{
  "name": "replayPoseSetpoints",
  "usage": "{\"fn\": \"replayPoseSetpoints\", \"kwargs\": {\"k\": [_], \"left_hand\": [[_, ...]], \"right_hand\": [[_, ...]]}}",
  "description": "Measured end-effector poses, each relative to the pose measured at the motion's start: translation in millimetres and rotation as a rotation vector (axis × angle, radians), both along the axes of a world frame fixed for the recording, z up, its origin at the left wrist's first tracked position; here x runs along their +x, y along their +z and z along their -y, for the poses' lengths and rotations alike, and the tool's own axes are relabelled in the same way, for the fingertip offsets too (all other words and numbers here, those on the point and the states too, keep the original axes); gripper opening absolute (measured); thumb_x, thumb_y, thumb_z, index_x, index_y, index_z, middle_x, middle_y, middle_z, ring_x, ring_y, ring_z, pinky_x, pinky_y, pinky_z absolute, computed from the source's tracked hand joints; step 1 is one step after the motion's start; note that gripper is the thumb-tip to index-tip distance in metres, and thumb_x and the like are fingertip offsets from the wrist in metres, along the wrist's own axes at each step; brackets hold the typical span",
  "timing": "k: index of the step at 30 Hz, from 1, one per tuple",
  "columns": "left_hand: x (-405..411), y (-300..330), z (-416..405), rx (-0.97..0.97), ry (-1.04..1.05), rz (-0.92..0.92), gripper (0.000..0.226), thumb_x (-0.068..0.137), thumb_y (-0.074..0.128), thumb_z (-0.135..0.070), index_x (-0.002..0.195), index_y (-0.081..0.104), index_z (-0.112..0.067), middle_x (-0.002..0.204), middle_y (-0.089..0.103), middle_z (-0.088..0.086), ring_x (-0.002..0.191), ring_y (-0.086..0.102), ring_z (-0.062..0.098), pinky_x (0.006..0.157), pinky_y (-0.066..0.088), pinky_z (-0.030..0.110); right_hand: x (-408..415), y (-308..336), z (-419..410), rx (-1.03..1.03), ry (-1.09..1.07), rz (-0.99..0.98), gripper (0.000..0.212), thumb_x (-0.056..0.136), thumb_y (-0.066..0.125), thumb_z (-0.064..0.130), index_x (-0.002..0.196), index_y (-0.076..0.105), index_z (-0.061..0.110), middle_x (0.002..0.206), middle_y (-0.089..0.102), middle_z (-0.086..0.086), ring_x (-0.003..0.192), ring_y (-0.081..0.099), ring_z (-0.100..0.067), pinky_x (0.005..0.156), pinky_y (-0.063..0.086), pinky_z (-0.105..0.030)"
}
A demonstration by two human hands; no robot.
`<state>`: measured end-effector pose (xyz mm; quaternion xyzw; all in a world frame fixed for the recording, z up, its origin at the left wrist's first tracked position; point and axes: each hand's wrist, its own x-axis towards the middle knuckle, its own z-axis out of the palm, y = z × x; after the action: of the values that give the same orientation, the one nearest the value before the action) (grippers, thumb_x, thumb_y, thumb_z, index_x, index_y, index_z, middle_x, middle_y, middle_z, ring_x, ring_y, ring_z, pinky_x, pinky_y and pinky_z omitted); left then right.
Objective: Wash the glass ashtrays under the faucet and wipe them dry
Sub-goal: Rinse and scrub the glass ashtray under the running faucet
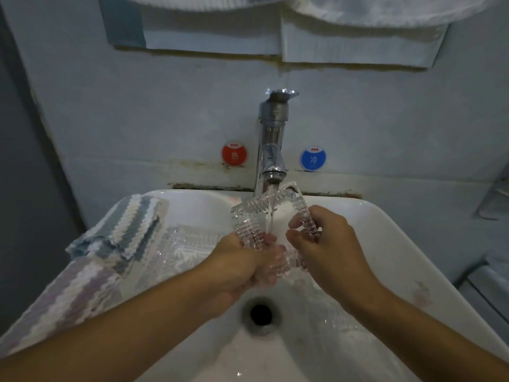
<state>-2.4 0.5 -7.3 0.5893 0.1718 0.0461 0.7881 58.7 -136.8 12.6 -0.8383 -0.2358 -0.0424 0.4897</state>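
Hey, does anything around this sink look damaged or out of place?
Yes. The seam where the sink meets the wall is stained and crumbling behind the faucet. A striped cloth hangs over the sink's left rim.

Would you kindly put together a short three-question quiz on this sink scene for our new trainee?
1. True or false: water is running from the faucet onto the held ashtray.
2. Which hands hold it? A) left only B) right only C) both
3. What lies on the sink's left rim, beside the second ashtray?

Key:
1. True.
2. C: left hand and right hand both grip it.
3. A striped cloth.
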Motion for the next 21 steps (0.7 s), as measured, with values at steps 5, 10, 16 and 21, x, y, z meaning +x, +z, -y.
{"fn": "replayPoseSetpoints", "kwargs": {"k": [5,10,16,21], "left_hand": [[0.7,3.1,0.9,0.010,-0.004,0.003,0.026,0.086,0.064,0.012,0.106,0.067,-0.004,0.099,0.075,0.013,0.084,0.066,0.029,0.059,0.053,0.031],[-2.9,0.2,4.7,0.111,0.017,0.024,0.016,0.096,0.059,0.001,0.111,0.066,0.000,0.106,0.072,0.025,0.084,0.070,0.032,0.061,0.058,0.030],[-3.8,-1.8,5.6,0.228,0.006,-0.034,0.016,0.098,0.056,-0.002,0.111,0.064,0.003,0.088,0.069,0.017,0.063,0.069,0.019,0.054,0.050,0.027],[-2.3,-3.5,0.9,0.198,0.020,-0.065,0.017,0.095,0.058,0.002,0.111,0.063,0.007,0.081,0.068,0.018,0.060,0.064,0.020,0.053,0.046,0.029]], "right_hand": [[0.0,1.9,1.1,0.012,-0.004,0.010,0.012,0.093,0.070,0.014,0.094,0.064,0.024,0.094,0.068,0.004,0.080,0.066,-0.014,0.077,0.061,-0.042],[-2.2,3.3,1.2,0.013,0.005,0.019,0.014,0.093,0.070,0.014,0.093,0.062,0.026,0.094,0.067,0.006,0.084,0.066,-0.010,0.080,0.062,-0.041],[-0.7,1.2,1.3,-0.010,-0.001,0.022,0.012,0.093,0.069,0.012,0.095,0.063,0.022,0.092,0.066,0.006,0.082,0.064,-0.010,0.080,0.061,-0.038],[-1.0,-1.9,-1.1,-0.030,0.022,0.008,0.017,0.094,0.068,0.011,0.090,0.060,0.025,0.088,0.065,0.010,0.079,0.065,-0.008,0.075,0.061,-0.035]]}}
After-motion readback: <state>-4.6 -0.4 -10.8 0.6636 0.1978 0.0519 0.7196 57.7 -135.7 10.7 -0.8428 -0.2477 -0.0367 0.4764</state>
